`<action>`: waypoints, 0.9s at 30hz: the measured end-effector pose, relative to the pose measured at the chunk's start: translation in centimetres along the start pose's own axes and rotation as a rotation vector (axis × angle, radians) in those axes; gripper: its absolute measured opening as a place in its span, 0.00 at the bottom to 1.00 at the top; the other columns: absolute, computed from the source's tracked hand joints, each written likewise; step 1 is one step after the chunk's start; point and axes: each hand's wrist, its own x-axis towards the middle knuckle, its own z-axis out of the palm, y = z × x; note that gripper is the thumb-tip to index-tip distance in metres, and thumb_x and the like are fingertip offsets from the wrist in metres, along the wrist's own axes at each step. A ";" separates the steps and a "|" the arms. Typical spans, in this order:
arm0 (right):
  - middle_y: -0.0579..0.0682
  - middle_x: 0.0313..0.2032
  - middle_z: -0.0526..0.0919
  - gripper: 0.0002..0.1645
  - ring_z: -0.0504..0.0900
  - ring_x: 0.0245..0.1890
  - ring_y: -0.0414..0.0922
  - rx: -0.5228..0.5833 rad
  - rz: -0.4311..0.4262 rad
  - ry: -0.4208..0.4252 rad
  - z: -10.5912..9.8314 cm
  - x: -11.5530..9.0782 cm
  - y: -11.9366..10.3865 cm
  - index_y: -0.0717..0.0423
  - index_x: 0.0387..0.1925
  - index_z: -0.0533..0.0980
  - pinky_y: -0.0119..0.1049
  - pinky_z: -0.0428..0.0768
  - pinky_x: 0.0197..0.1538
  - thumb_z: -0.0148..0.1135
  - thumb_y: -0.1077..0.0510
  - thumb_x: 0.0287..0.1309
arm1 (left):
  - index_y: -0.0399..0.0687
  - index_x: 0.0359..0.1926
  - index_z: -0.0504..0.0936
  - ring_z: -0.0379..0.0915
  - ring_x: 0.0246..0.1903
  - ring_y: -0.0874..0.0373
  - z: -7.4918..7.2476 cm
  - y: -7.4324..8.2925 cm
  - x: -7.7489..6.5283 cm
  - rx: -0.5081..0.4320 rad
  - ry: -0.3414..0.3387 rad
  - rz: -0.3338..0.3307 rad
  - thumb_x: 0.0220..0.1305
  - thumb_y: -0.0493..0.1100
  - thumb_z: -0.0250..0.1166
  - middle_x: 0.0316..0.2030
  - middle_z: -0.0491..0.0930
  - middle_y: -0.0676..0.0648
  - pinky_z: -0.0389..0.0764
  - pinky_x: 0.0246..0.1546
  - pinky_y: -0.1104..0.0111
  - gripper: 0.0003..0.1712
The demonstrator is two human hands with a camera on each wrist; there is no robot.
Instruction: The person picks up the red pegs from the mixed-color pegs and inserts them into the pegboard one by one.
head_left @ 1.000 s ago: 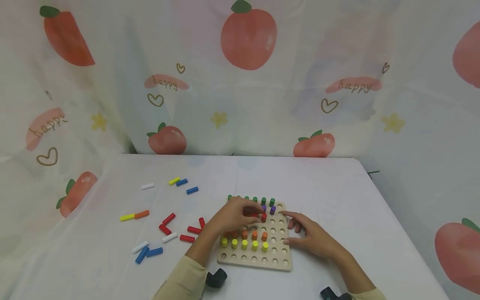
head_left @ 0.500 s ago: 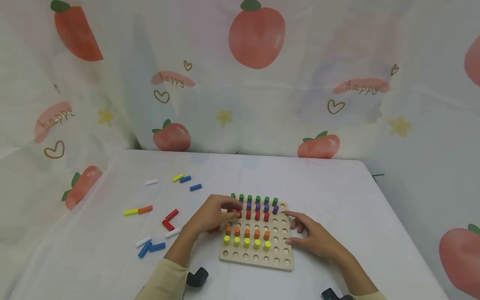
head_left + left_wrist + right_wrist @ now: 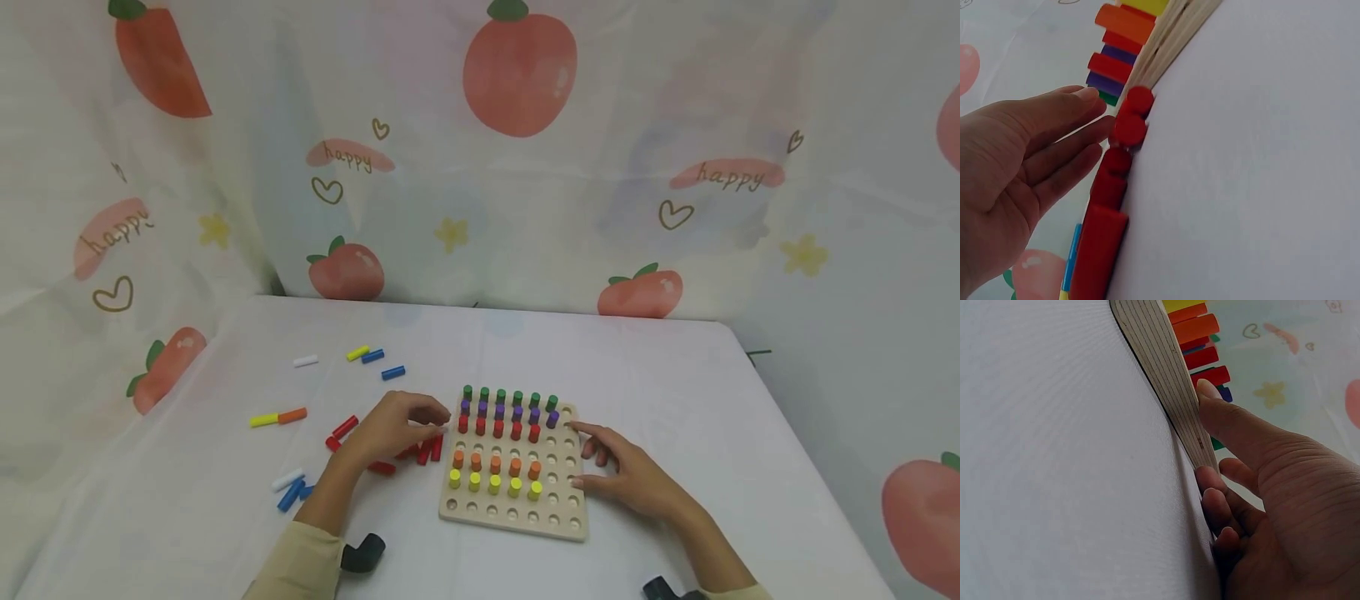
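A wooden peg board [image 3: 517, 527] lies on the table, with rows of green, purple, red, orange and yellow pegs standing in its holes. My left hand [image 3: 388, 429] hovers at the board's left side, above loose red pegs [image 3: 425, 452]. In the left wrist view its thumb and fingers [image 3: 1054, 115] are extended and apart, holding nothing, with fingertips close beside the red pegs [image 3: 1099, 250]. At the board's right edge, my right hand [image 3: 630, 473] touches the wood with thumb and index finger spread; its other fingers [image 3: 1213, 506] sit low against the table.
Left of the board lie more loose pegs: a yellow peg [image 3: 263, 421] end to end with an orange peg [image 3: 292, 415], white pegs and blue pegs [image 3: 291, 496]. Farther back are a yellow, a white and two blue pegs [image 3: 393, 372]. Printed cloth [image 3: 555, 225] hangs behind the table.
My left hand has moved left from over the red row to beside the board, leaving a red peg standing at that row's left end. My right hand has stayed at the board's edge.
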 end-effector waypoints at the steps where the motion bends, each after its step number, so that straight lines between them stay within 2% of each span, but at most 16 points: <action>1: 0.45 0.44 0.75 0.47 0.71 0.42 0.45 -0.002 -0.002 0.000 0.0 0.0 0.0 0.48 0.72 0.69 0.35 0.70 0.40 0.79 0.42 0.54 | 0.55 0.52 0.88 0.82 0.48 0.59 -0.1 -0.2 -0.1 0.001 0.000 -0.004 0.68 0.41 0.72 0.44 0.85 0.60 0.84 0.48 0.64 0.12; 6: 0.45 0.44 0.75 0.47 0.72 0.42 0.45 -0.001 -0.012 0.004 0.0 -0.1 0.1 0.48 0.72 0.70 0.36 0.70 0.40 0.79 0.41 0.54 | 0.52 0.49 0.88 0.81 0.44 0.58 -0.9 -1.1 -0.9 0.001 -0.005 -0.017 0.67 0.38 0.72 0.42 0.85 0.58 0.85 0.41 0.67 0.11; 16: 0.45 0.44 0.75 0.47 0.72 0.42 0.45 0.008 -0.014 0.005 0.0 -0.1 0.3 0.48 0.72 0.70 0.35 0.70 0.40 0.79 0.41 0.54 | 0.57 0.48 0.89 0.81 0.47 0.60 -2.2 -2.8 -2.4 0.021 -0.005 -0.049 0.65 0.39 0.74 0.41 0.84 0.62 0.83 0.49 0.64 0.12; 21: 0.46 0.44 0.75 0.46 0.72 0.42 0.45 0.015 -0.033 -0.003 0.0 -0.2 0.3 0.49 0.72 0.70 0.35 0.71 0.40 0.78 0.42 0.55 | 0.59 0.47 0.89 0.81 0.47 0.61 -2.8 -3.6 -2.9 0.005 0.011 -0.069 0.64 0.34 0.74 0.41 0.85 0.62 0.82 0.53 0.59 0.15; 27: 0.45 0.44 0.74 0.46 0.72 0.43 0.45 0.008 -0.021 -0.002 0.1 -0.1 0.4 0.48 0.72 0.70 0.35 0.70 0.40 0.78 0.42 0.55 | 0.60 0.47 0.89 0.80 0.47 0.61 -2.9 -4.5 -3.2 0.006 0.031 -0.057 0.64 0.31 0.72 0.42 0.85 0.62 0.82 0.53 0.60 0.19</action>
